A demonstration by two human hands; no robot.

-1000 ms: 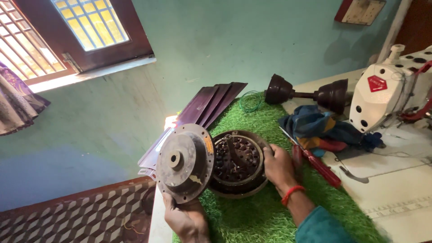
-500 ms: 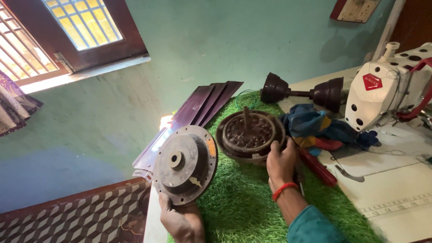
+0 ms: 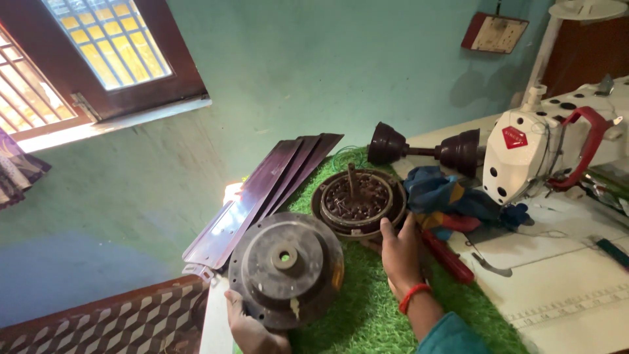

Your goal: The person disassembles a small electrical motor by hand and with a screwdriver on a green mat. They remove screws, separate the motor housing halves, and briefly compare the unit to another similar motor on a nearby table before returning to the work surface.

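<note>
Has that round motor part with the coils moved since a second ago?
Yes. The coil-filled motor half lay against the cover disc held by the left hand; the right hand has shifted it away, toward the stacked fan blades' far ends.
</note>
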